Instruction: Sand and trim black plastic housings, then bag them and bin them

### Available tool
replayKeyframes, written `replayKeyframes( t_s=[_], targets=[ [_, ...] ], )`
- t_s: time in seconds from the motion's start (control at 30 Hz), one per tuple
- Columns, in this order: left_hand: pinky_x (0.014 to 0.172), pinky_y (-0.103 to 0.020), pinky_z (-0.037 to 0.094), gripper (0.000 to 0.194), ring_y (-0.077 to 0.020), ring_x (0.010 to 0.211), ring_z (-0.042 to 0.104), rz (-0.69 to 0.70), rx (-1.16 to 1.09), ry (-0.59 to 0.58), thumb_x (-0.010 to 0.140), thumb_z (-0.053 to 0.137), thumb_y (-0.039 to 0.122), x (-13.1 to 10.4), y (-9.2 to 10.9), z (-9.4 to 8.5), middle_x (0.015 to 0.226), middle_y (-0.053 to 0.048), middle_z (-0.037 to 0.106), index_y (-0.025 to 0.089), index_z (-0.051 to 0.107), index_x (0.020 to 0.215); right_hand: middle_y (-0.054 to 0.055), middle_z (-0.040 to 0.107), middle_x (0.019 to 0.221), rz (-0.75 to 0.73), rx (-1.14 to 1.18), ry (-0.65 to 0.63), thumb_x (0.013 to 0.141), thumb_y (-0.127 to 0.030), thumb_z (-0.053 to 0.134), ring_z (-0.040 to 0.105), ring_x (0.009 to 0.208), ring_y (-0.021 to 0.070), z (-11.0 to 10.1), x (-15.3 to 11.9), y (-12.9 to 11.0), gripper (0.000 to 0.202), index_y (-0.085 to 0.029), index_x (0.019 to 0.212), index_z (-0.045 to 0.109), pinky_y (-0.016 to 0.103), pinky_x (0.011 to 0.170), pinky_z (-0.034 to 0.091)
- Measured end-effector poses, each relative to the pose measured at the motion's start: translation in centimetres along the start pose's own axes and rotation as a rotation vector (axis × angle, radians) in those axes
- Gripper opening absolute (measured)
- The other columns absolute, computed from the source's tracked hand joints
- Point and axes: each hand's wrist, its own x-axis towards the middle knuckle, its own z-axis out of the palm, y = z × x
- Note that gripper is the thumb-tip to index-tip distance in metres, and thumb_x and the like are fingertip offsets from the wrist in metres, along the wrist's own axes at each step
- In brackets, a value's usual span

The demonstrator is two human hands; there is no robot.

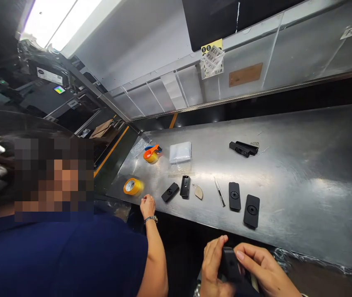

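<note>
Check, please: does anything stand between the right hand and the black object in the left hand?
Nothing visible does: the right hand is at the black object held by the left hand. The knife lies beyond them on the table.

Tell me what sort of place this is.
Probably a factory workshop: a bare metal workbench, a tape dispenser, matching black cases, and machinery with a small lit screen.

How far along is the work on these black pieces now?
Possibly done: two flat black cases lie beside the knife, though completion cannot be confirmed. In hand: the left hand holds a dark piece, the right hand at its side. Perhaps left: the open black shell and black parts farther back.
</note>
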Motion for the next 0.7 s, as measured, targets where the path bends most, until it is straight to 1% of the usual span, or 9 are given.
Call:
replayKeyframes(
  t_s=[0.1, 0.17, 0.3, 0.4, 0.5, 0.6, 0.7],
  targets=[
    [0.083, -0.037, 0.056, 0.071, -0.0232, 0.105, 0.059, -0.049, -0.045, -0.021, 0.077, 0.061, 0.025, 0.0, 0.3, 0.0, 0.123, -0.01, 0.057, 0.027, 0.026, 0.139, -0.002, 0.047, 0.061, -0.002, -0.015, 0.002, 0.08, -0.053, 0.055, 0.04, 0.061, 0.0112, 0.0, 0.1, 0.1, 0.04, -0.017, 0.063, 0.055, 0.024, 0.06, 0.036],
    [0.082, -0.037, 0.056, 0.069, -0.0236, 0.105, 0.06, -0.059, -0.062, -0.023, 0.078, 0.059, 0.026, 0.0, 0.4, -0.1, 0.124, -0.011, 0.057, 0.027, 0.026, 0.139, -0.002, 0.047, 0.061, 0.002, -0.033, 0.008, 0.08, -0.053, 0.055, 0.041, 0.06, 0.0112, 0.1, 0.1, 0.1, 0.04, -0.017, 0.063, 0.055, 0.024, 0.059, 0.036],
    [0.086, -0.037, 0.055, 0.062, -0.0236, 0.11, 0.057, -0.005, -0.024, 0.004, 0.083, 0.053, 0.027, 0.1, 0.4, -0.3, 0.126, -0.012, 0.055, 0.024, 0.027, 0.139, -0.002, 0.047, 0.061, -0.022, -0.099, 0.029, 0.08, -0.053, 0.054, 0.042, 0.061, 0.0118, 0.4, -0.1, -0.1, 0.04, -0.018, 0.063, 0.056, 0.024, 0.06, 0.037],
    [0.091, -0.038, 0.052, 0.057, -0.0227, 0.112, 0.054, 0.015, 0.021, 0.021, 0.085, 0.051, 0.03, -0.1, -0.1, -0.4, 0.125, -0.012, 0.055, 0.023, 0.03, 0.138, -0.002, 0.049, 0.06, -0.029, -0.129, 0.021, 0.08, -0.053, 0.054, 0.044, 0.06, 0.0122, 0.3, 0.2, -0.1, 0.04, -0.018, 0.062, 0.055, 0.024, 0.06, 0.038],
    [0.087, -0.037, 0.053, 0.063, -0.022, 0.105, 0.056, -0.021, 0.015, 0.042, 0.083, 0.055, 0.039, -0.5, -0.8, -0.2, 0.117, -0.011, 0.057, 0.022, 0.03, 0.138, -0.002, 0.053, 0.06, -0.019, -0.159, 0.065, 0.08, -0.054, 0.052, 0.048, 0.06, 0.0133, -0.6, 1.3, 0.8, 0.04, -0.018, 0.064, 0.058, 0.025, 0.059, 0.04],
    [0.08, -0.034, 0.054, 0.07, -0.0203, 0.094, 0.058, -0.113, -0.006, 0.045, 0.078, 0.06, 0.046, -1.1, -1.5, 0.1, 0.106, -0.009, 0.058, 0.022, 0.031, 0.137, 0.001, 0.06, 0.063, -0.029, -0.267, 0.172, 0.079, -0.055, 0.052, 0.052, 0.064, 0.0158, -2.4, 3.1, 2.2, 0.04, -0.018, 0.072, 0.063, 0.027, 0.062, 0.042],
    [0.079, -0.032, 0.055, 0.064, -0.0197, 0.091, 0.06, -0.224, -0.036, 0.101, 0.076, 0.061, 0.049, -1.7, -1.5, 0.2, 0.107, -0.009, 0.055, 0.023, 0.038, 0.13, 0.004, 0.064, 0.069, -0.037, -0.324, 0.21, 0.079, -0.055, 0.052, 0.057, 0.071, 0.019, -3.8, 4.3, 3.1, 0.04, -0.017, 0.075, 0.064, 0.03, 0.068, 0.045]
  ],
)
